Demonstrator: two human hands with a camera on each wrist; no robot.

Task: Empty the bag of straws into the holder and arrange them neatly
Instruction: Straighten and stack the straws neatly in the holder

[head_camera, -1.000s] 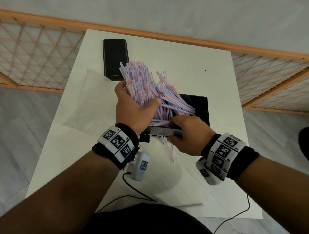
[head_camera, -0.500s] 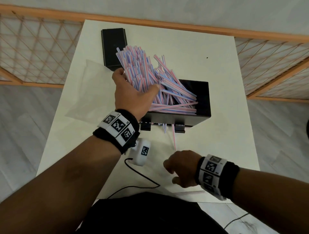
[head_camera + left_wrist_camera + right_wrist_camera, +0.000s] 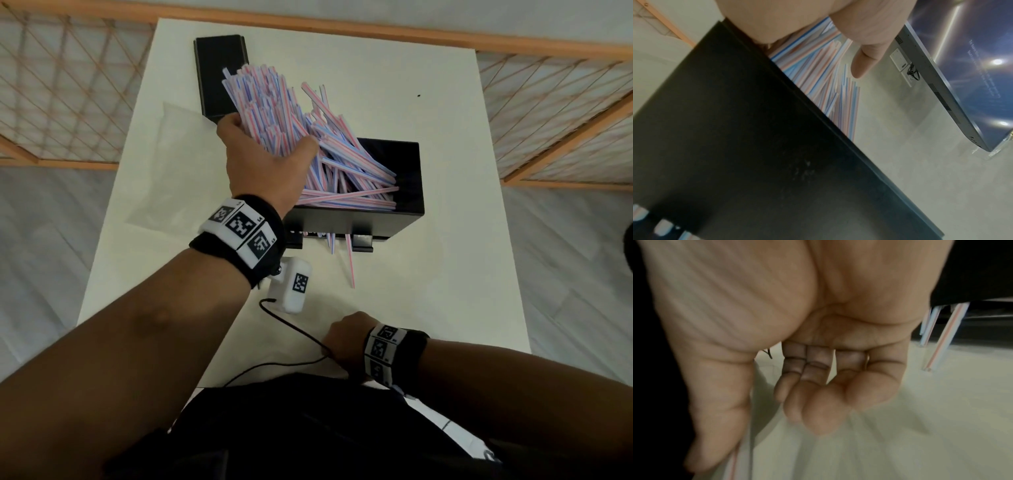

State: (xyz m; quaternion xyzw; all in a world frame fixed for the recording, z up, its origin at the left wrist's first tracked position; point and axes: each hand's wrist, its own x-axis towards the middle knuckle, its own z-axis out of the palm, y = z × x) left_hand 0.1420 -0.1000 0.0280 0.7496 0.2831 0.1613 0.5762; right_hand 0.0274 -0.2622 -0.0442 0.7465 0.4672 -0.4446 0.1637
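My left hand [image 3: 265,156] grips a thick bundle of pink-and-blue striped straws [image 3: 270,102] that tilts up and to the left out of the black holder [image 3: 376,222]. More straws [image 3: 356,178] lie criss-crossed inside it. Two or three straws [image 3: 350,263] stick out of the slot at the holder's front. The left wrist view shows the holder's dark wall [image 3: 735,146] with straws [image 3: 818,73] fanning above it. My right hand [image 3: 346,339] is low at the table's front edge, fingers [image 3: 818,410] loosely curled, palm empty. A single straw [image 3: 733,465] lies by its thumb.
The empty clear bag [image 3: 164,164] lies flat left of the holder. A black box [image 3: 219,75] stands at the back left of the white table [image 3: 445,291]. A black cable [image 3: 291,329] runs over the front edge. Wooden lattice fencing [image 3: 68,85] borders both sides.
My right hand let go of the holder's front and drew back to the table's front edge. My left hand kept its grip on the bundle and tilted it slightly left.
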